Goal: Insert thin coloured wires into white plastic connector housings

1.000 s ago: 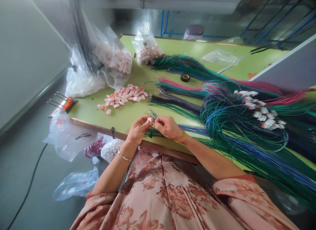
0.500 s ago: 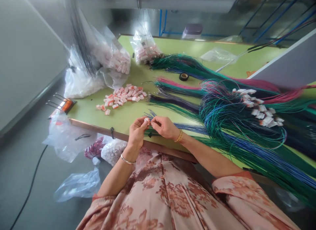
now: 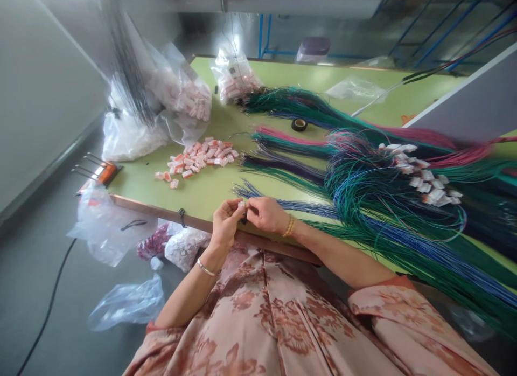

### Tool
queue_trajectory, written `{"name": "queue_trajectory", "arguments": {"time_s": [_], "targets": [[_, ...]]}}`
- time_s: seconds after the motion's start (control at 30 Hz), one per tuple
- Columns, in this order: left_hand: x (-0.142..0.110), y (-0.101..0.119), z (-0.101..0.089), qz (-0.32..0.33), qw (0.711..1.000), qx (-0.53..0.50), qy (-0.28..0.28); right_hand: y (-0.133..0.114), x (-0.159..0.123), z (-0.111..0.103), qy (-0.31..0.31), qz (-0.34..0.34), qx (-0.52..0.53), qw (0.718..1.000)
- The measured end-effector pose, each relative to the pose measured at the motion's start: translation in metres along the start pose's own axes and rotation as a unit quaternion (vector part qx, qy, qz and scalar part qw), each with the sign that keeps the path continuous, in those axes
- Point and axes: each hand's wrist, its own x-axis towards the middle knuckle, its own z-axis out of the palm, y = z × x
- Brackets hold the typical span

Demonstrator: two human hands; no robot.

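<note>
Leftward on the green table (image 3: 141, 185) lies a heap of white-and-orange plastic connectors (image 3: 200, 156); tangled green-and-blue wires (image 3: 355, 176) spread right. Near the table's front edge, the left hand (image 3: 224, 224) pinches a small, white, blocky connector (image 3: 241, 204); the right hand (image 3: 269, 214), fingers closed, sits just beside, its hold hidden.

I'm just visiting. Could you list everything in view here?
Table: one, green, beneath the wires
Loose pieces: dozens, white and orange, table's left part
Held piece: one, whitish, in left fingers
Wires: many, green, blue, pink, dark, mostly table's right
Wired pieces: cluster, mostly white, atop wires
Tape roll: one, black, among wires
Bags: several, mostly clear or white, on and below table
Pronged device: one, orange, left corner
Hanging strands: many, grey, upper left
Cable: one, black, floor
Left hand: one, silver bangle, bottom centre
Right hand: one, gold bracelet, beside it
</note>
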Motion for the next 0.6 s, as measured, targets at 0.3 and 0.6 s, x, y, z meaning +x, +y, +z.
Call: {"name": "queue_trajectory", "arguments": {"time_s": [0.3,0.6], "targets": [[0.013,0.013,-0.006,-0.020,0.999,-0.020,-0.024,0.033,0.044,-0.036,-0.007,0.165,-0.134,0.977],[0.013,0.013,-0.004,-0.027,0.998,-0.031,-0.052,0.037,0.040,-0.030,0.008,0.121,-0.143,0.982]]}}
